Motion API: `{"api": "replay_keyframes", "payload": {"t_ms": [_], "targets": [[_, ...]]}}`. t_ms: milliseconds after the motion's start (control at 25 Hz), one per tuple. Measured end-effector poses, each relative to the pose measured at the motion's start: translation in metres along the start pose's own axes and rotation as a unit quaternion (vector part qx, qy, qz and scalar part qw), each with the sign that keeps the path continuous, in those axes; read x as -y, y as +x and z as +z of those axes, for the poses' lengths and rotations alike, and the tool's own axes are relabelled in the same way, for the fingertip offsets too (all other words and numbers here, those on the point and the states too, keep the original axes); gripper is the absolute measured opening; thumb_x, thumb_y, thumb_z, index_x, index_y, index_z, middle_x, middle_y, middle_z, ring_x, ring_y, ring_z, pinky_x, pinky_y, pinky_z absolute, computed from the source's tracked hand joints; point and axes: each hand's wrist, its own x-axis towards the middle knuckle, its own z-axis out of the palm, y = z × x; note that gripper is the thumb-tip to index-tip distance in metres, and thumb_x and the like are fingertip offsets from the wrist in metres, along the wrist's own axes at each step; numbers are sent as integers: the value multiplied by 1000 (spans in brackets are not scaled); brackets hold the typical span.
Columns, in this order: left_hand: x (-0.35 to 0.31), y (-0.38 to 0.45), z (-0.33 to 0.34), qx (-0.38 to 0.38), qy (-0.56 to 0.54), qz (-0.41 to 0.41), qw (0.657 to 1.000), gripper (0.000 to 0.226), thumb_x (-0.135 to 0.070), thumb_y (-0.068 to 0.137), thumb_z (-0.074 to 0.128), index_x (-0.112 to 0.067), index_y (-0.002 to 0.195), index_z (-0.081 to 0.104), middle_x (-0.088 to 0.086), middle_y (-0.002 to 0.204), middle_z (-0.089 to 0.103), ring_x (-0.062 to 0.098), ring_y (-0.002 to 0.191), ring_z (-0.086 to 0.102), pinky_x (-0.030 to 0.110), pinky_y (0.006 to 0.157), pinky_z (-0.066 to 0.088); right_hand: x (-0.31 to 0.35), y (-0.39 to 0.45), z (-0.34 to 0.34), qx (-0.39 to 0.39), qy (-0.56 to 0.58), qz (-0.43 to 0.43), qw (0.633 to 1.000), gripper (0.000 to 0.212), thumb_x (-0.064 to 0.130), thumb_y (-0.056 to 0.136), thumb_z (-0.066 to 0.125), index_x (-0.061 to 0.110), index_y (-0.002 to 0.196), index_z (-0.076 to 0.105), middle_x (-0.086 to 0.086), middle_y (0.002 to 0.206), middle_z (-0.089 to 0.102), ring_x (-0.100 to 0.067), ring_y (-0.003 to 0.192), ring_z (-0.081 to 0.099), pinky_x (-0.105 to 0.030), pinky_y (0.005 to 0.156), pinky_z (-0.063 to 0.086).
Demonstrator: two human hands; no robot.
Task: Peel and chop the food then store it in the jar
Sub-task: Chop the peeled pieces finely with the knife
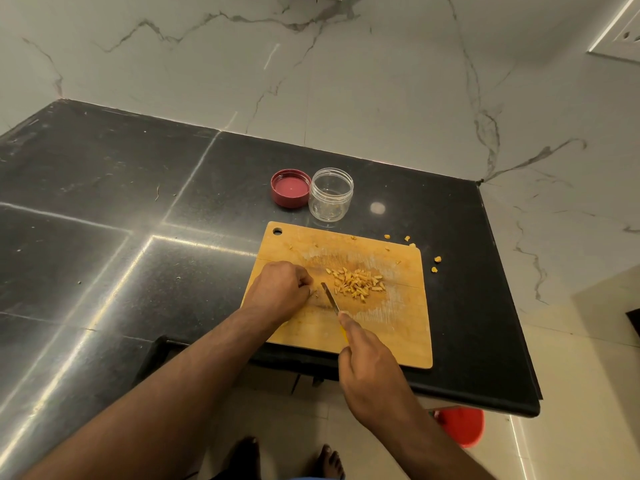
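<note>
A dark stone counter (pixel 104 209) filled the left of the view, with a white veined wall behind it. Toward the middle, a red lid (pixel 290 188) lay upside down on the counter, touching or just beside a clear jar (pixel 330 194) that stood upright and open to its right. Both sat just behind the far edge of a wooden cutting board (pixel 391 327).

The left hand (pixel 278 291) rested on the left part of the board, its fingers curled under; whatever it held against the wood was too hidden to tell. Just to its right, the blade of a knife (pixel 330 296) slanted down onto the board, tip away from the person. A pile of chopped yellow pieces (pixel 356 284) lay on the board's middle, just right of the blade.

The right hand (pixel 369 368) gripped the knife's yellow handle, fingers wrapped round it and forefinger stretched along the top toward the blade.

A few stray yellow bits (pixel 437 259) lay on the counter off the board's far right corner. Below the counter edge, on the floor at right, stood a red bucket (pixel 462 426). Bare feet showed at the bottom.
</note>
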Motion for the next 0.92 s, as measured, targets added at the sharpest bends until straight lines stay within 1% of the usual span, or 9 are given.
{"api": "replay_keyframes", "payload": {"t_ms": [80,200,320,400,520,600,720,840,920], "targets": [[0,-2,1,-6,1,5,1000,27,-23,94,65,-17,120,72,-3,113,73,12,96,65,29,88,56,2,5,3,7,-3,-8,1000,51,23,105,34,25,155,24,6,150,41,-3,132,38,-13,106,29],[0,-3,2,-13,-4,-5,1000,24,-24,94,66,-18,116,74,-4,108,73,11,90,64,26,79,55,5,12,7,8,-17,-15,1000,52,21,104,35,22,155,26,3,150,42,-6,134,38,-15,108,29],[1,0,2,-3,-7,-13,1000,19,-23,93,66,-19,109,77,-5,100,73,11,83,63,24,70,50,8,17,10,9,-34,-11,999,52,21,103,34,22,155,26,-1,146,46,-12,129,45,-25,108,39],[0,2,2,1,-8,-17,1000,18,-21,93,65,-19,106,77,-5,97,73,11,80,62,23,66,47,11,19,11,13,-50,-10,999,53,21,103,33,23,155,24,-3,140,48,-17,122,50,-32,102,44],[0,3,2,0,-14,-22,1000,16,-22,92,65,-19,103,77,-4,95,73,11,79,62,23,64,47,12,14,12,20,-60,-11,998,53,22,103,32,25,155,20,-5,134,50,-20,114,52,-36,97,46],[0,2,2,0,-14,-24,1000,16,-23,92,66,-19,104,77,-4,96,73,11,80,62,23,66,49,9,4,13,22,-50,-6,998,53,24,103,33,27,155,20,-1,131,50,-17,109,53,-35,94,47],[0,2,2,-4,-18,-24,1000,20,-22,93,66,-18,110,75,-3,101,73,11,87,63,28,76,55,4,-13,10,24,-40,5,999,54,25,104,33,31,155,18,3,131,49,-13,108,53,-32,93,48],[0,-1,2,-3,-15,-17,1000,25,-22,94,66,-17,117,74,-2,110,73,12,95,65,30,85,56,3,-12,5,-2,-21,-4,1000,54,22,104,35,28,155,21,4,131,50,-10,107,52,-25,92,46],[1,-3,1,-5,-18,-18,1000,27,-22,94,66,-17,119,72,-2,114,73,12,99,65,30,88,56,5,-5,6,-6,-21,-13,1000,53,20,103,35,25,155,23,3,136,50,-9,113,50,-22,95,43]]}}
